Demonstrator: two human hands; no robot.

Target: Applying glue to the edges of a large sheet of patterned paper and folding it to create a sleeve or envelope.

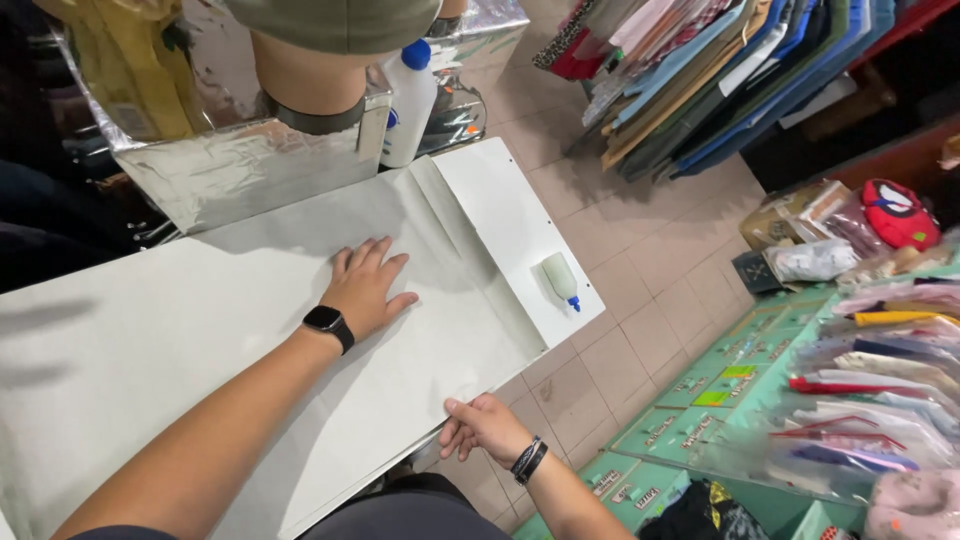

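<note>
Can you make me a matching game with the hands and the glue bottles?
Things:
1. left hand
2. right hand
3. small glue bottle
4. tall white bottle

Places:
a. lying on the white board
b. pressed flat on the grey sheet
c. standing beside the shiny foil box
d. gripping the sheet's near edge

Pairs: 1-b, 2-d, 3-a, 4-c

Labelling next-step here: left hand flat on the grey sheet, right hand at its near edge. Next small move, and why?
Probably slide the left hand outward toward the folded flap, pressing the grey sheet flat. The right hand pinches the near edge, the sheet looks slightly rippled, and the small glue bottle lies unused beside it.
</note>
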